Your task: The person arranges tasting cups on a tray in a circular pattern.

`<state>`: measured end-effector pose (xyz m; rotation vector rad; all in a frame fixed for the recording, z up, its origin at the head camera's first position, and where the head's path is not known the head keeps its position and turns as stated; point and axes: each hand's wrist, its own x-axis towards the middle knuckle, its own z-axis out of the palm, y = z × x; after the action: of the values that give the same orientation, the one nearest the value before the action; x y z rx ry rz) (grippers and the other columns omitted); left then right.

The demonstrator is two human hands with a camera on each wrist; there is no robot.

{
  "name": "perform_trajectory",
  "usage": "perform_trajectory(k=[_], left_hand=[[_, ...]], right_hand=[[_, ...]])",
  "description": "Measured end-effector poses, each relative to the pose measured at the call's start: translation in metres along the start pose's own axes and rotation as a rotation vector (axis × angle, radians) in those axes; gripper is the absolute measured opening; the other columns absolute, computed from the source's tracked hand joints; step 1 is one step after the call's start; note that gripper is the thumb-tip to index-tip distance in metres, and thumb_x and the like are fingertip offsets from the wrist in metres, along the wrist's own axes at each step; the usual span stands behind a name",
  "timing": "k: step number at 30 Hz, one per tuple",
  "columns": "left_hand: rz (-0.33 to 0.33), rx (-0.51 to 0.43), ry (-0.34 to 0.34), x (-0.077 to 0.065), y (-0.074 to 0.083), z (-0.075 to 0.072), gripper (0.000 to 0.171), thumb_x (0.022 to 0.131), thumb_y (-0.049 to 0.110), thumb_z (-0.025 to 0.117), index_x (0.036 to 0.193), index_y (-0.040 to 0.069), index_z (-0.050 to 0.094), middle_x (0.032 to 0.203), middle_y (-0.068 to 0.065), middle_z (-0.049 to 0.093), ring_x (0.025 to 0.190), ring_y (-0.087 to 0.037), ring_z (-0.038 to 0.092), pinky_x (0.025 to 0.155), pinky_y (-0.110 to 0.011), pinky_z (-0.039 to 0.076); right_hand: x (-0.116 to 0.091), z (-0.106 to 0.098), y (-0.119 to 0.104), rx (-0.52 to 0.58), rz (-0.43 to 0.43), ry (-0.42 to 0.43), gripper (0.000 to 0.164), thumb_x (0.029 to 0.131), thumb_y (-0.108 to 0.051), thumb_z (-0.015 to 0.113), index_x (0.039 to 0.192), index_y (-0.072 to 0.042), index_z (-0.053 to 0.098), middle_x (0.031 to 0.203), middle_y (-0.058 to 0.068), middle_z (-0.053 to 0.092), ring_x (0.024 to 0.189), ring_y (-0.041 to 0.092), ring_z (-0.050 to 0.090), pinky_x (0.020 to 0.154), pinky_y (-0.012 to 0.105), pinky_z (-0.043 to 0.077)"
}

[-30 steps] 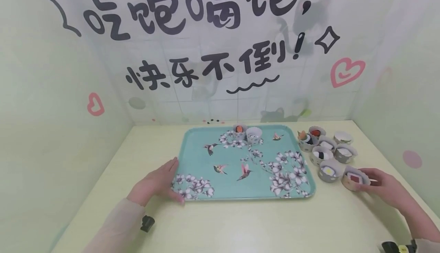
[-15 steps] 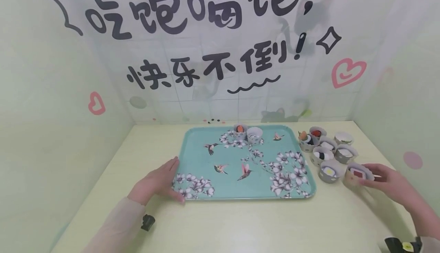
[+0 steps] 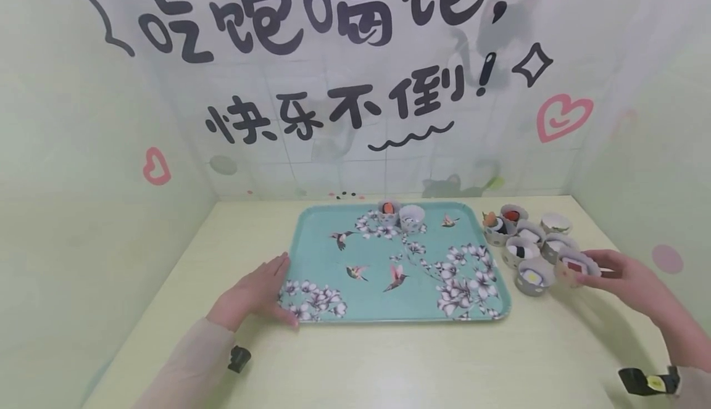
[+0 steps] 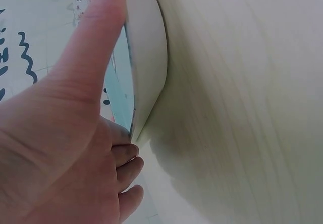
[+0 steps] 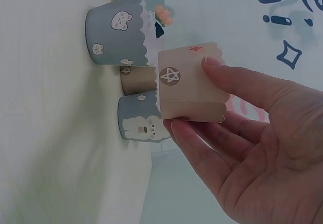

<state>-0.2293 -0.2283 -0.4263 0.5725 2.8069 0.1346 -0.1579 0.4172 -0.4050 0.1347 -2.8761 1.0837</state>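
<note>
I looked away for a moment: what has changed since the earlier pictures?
The right hand has lifted its cup up off the table; it already held it earlier, and nothing was let go. The left hand stays against the tray; the two cups on it and the other cups beside it stayed put.

A pale yellow, faintly grained tabletop (image 3: 378, 366) meets a whitish, grid-lined back wall (image 3: 339, 174) printed with bold black Chinese lettering (image 3: 353, 113) and a pink outlined heart (image 3: 557, 122), between pale green side walls (image 3: 66, 211), under soft light.
</note>
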Motion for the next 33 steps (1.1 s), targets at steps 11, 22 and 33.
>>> perform_trajectory(k=[11,22,33], left_hand=[[0.031,-0.012,-0.025,0.002,-0.001,-0.001,0.145,0.056,0.071,0.083,0.153,-0.014,0.015,0.162,-0.032,0.014,0.150,-0.048,0.019,0.125,-0.056,0.023],[-0.012,-0.039,-0.032,0.004,-0.001,-0.002,0.151,0.052,0.072,0.084,0.155,-0.012,0.012,0.164,-0.030,0.009,0.151,-0.048,0.015,0.125,-0.056,0.023],[-0.024,-0.040,-0.047,0.005,0.001,-0.005,0.150,0.051,0.071,0.084,0.154,-0.012,0.013,0.163,-0.031,0.010,0.151,-0.048,0.016,0.125,-0.057,0.023]], right_hand=[[0.014,-0.004,-0.021,-0.026,0.015,-0.050,0.057,0.091,-0.018,0.072,0.132,0.014,0.050,0.101,-0.038,0.049,0.086,-0.023,0.049,0.068,0.010,0.049],[0.033,0.002,-0.047,-0.059,0.037,-0.086,0.061,0.093,-0.024,0.070,0.136,0.012,0.048,0.131,0.036,0.056,0.092,-0.009,0.063,0.071,0.011,0.049],[0.045,0.015,-0.061,-0.014,-0.012,-0.082,0.059,0.093,-0.017,0.070,0.137,0.015,0.046,0.130,0.037,0.056,0.112,0.045,0.065,0.072,0.011,0.054]])
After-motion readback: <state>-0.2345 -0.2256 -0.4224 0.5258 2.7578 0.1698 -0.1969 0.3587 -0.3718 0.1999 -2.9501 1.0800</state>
